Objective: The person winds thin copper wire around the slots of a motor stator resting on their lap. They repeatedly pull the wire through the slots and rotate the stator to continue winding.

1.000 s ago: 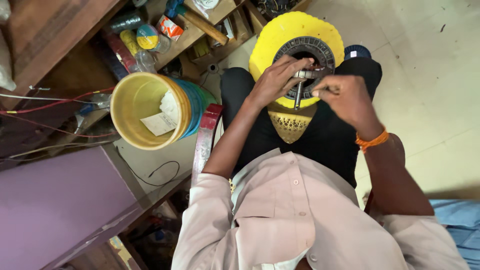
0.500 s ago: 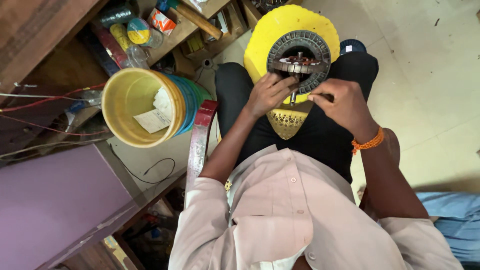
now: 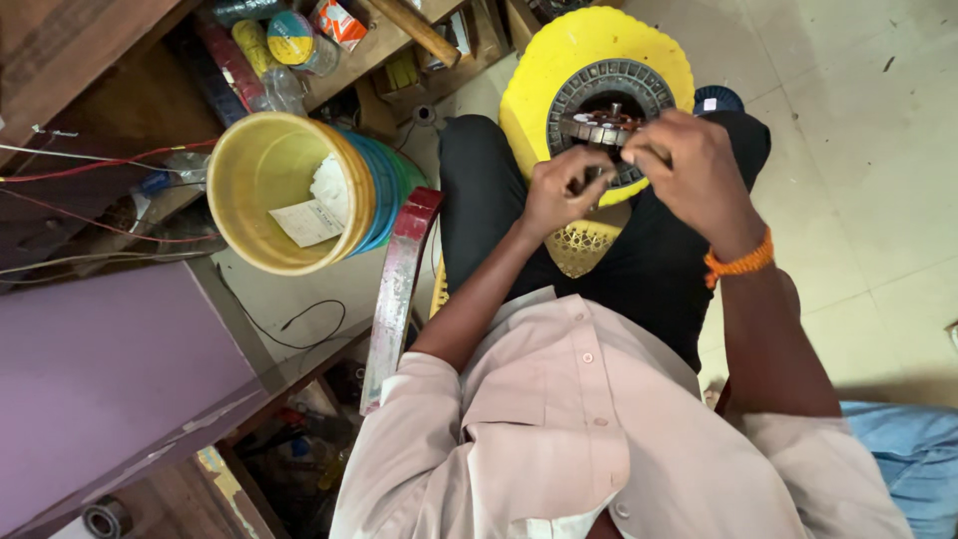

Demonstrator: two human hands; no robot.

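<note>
Motor stator (image 3: 609, 100), a round grey ring of toothed laminations with a small metal core at its middle, was held on the lap against a yellow plastic disc (image 3: 589, 50), directly under both hands. Half a second before, the right hand (image 3: 694, 170) had been set lower, with a thin dark tool showing between the hands; by this moment it had been lifted onto the lower right rim of the ring, and the tool could no longer be made out. Its fingers were curled and pressed together over the rim, though whether anything was pinched under them could not be told. The left hand (image 3: 564, 190), just beside it and touching it at the fingertips, was bunched with thumb and forefinger closed at the ring's lower edge; what was gripped there was hidden. The closing of the two hands on one spot was judged to mark a shift from probing to fine work on the windings or core. An orange wrist band (image 3: 738, 265) was worn on the right wrist. Further out to the left, a stack of yellow and blue buckets (image 3: 299, 190) with paper slips inside was seen, and beyond it a cluttered wooden shelf (image 3: 389, 45).
</note>
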